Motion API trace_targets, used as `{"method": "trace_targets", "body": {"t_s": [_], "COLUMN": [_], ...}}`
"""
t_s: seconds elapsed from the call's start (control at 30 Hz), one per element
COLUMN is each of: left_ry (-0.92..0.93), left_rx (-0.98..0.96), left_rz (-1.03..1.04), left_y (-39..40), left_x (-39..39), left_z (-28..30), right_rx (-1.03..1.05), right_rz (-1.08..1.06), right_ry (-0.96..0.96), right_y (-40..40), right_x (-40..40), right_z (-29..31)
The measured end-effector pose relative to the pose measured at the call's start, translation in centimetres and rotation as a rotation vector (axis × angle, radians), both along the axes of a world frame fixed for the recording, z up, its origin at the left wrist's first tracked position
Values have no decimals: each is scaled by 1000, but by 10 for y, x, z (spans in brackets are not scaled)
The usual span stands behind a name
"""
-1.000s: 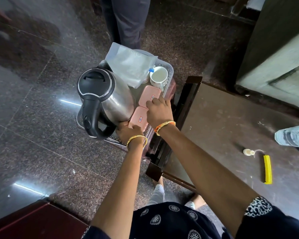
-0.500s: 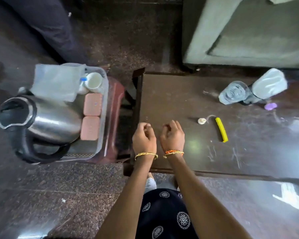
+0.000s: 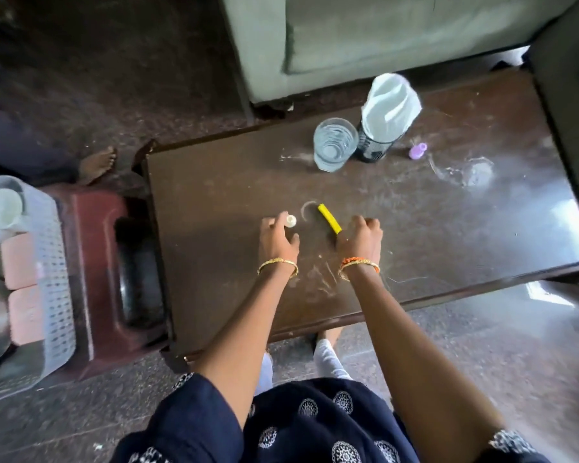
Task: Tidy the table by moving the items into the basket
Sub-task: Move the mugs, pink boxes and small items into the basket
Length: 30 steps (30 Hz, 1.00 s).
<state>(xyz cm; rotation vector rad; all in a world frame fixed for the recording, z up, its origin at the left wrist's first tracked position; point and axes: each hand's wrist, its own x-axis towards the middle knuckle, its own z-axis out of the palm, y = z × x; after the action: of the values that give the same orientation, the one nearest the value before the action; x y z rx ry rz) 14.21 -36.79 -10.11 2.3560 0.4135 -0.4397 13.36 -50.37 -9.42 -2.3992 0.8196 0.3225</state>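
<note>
Dark brown and dusty, the desk [image 3: 214,182] fills the head view. The left hand [image 3: 278,240] reaches to a small white bottle [image 3: 291,221], fingers curled at it, though I cannot tell whether they truly grip. The right hand [image 3: 360,237] curls its fingers at the near end of a yellow stick [image 3: 329,218]; whether it pinches is unclear. Far right stand a water glass [image 3: 334,143], a black mesh holder [image 3: 375,143] with white cloth, and a small purple piece [image 3: 417,151]. At the left edge, the pale basket [image 3: 56,279] sits on a maroon stool [image 3: 94,262], holding a cup [image 3: 2,208] and pink boxes [image 3: 19,285].
</note>
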Motion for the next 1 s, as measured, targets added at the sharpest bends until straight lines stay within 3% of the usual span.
{"method": "trace_targets", "body": {"t_s": [0.13,0.43,0.57,0.7,0.87,1.0], "left_ry": [-20,-80,-206,-242,-262,-218], "left_rx": [24,135,46,-83,-136,-94], "left_rz": [18,16,56,17,-45,-35], "left_y": [-14,-34,-66,-102,-127,-122], "left_x": [17,27,47,69,84,82], "left_z": [-19,-25,-13,-12,-25,-29], "right_rx": [1,142,147,-13,-78,-7], "right_rz": [142,197,-75,-319,-119,-133], "right_ry": [125,97,-103,-264,-76,-147], "right_y": [-9,-21,-61,-129,-172,-172], "right_x": [11,19,46,103,145,137], "right_z": [-18,-35,-26,-23,-40,-48]}}
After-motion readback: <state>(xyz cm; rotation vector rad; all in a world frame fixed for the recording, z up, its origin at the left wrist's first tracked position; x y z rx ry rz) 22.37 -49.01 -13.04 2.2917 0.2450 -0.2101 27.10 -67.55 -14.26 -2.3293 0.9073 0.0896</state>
